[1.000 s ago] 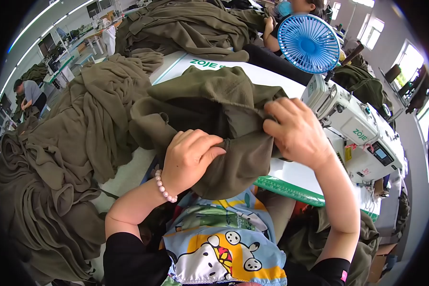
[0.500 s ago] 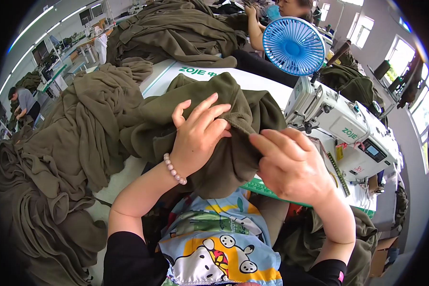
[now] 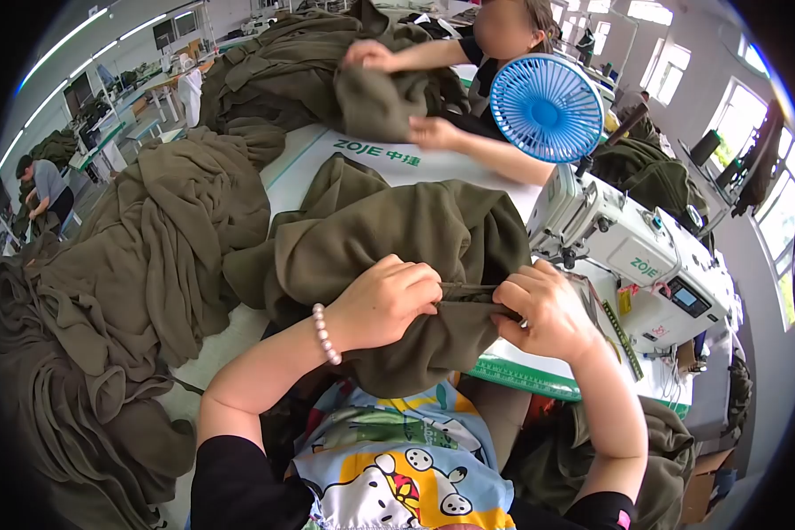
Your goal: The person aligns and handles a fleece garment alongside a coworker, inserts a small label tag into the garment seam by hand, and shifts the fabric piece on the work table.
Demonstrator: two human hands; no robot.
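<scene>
An olive-green fabric piece [image 3: 389,221] lies bunched in front of me, partly on the white table and hanging over its near edge. My left hand [image 3: 393,300], with a beaded bracelet at the wrist, pinches the cloth at a folded seam. Closed on the same seam a little to the right is my right hand [image 3: 543,309]. The seam runs fairly straight between the two hands. Folds of cloth hide some of my fingertips. Just right of my right hand stands a white sewing machine [image 3: 645,256].
Large heaps of olive cloth [image 3: 150,238] lie at the left, with another pile [image 3: 274,71] at the back. A blue fan [image 3: 548,108] stands by the machine. Across the table, a co-worker's hands [image 3: 433,132] handle cloth. A green ruler strip [image 3: 526,375] lines the table's near edge.
My left hand has gone from spread fingers to a pinch lower on the cloth. My right hand has shifted slightly and grips the seam. The co-worker has leaned in, moving cloth.
</scene>
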